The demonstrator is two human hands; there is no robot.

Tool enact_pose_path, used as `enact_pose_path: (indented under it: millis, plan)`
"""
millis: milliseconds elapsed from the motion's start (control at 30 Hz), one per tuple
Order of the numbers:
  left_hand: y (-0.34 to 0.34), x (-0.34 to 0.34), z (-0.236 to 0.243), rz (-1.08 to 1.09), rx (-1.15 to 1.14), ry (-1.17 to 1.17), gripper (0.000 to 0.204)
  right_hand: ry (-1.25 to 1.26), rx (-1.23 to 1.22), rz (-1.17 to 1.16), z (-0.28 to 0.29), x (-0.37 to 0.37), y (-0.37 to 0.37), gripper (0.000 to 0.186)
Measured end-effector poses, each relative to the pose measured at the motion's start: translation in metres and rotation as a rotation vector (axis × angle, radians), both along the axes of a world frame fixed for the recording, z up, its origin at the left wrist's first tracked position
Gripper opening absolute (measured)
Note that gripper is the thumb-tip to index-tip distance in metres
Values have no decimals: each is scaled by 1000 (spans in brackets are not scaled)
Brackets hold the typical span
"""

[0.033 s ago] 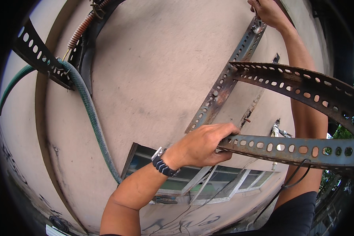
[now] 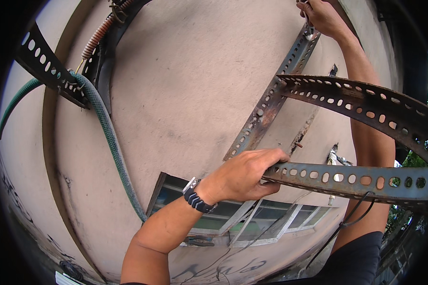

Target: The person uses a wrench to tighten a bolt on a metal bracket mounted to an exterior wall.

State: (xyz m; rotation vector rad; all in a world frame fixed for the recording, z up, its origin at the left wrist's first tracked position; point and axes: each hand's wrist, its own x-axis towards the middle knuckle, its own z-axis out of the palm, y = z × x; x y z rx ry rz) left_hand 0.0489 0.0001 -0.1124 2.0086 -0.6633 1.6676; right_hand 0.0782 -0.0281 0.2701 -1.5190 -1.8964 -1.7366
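Note:
My left hand [image 2: 245,175], with a black-strapped watch on its wrist, is closed round the near-wall end of a rusty slotted angle bar [image 2: 353,179]. This bar belongs to a bracket whose upper arm [image 2: 354,97] meets a slanting slotted angle bar [image 2: 266,102] against the wall. High at the right, my right hand [image 2: 324,18] is closed on a slim metal wrench [image 2: 306,18], only partly visible. The wrench reaches a bolt [image 2: 310,34] at the top end of the slanting bar. My fingers hide much of the handle.
A second slotted bar [image 2: 45,64] juts out at the left, with a green hose [image 2: 107,128] hung over it. Below are window panes [image 2: 266,221] and a loose black cable [image 2: 359,216]. A rusty bolt [image 2: 298,144] sticks out of the wall [image 2: 185,95].
My right hand has shifted slightly to the left with the wrench, which sits at a slightly different angle on the bolt. The left hand stays on its bar.

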Motion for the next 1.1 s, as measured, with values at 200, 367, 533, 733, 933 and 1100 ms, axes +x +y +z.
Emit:
enact_pose_path:
  millis: [200,367,533,733,933,1100]
  plan:
    - [-14,15,10,-114,61,-31,54,-267,-1,-195,7,25,-30,18]
    - [-15,8,12,-106,72,1,45,-329,36,-155,6,32,-25,20]
    - [-13,8,9,-119,59,-18,44,52,99,-164,6,13,-16,25]
    - [-14,15,10,-120,49,5,52,247,410,-235,64,31,-2,33]
    - [-11,12,7,-73,57,-43,53,526,427,16,27,24,-16,30]
    - [-14,14,9,-125,67,-28,44,-14,318,-118,24,21,-13,27]
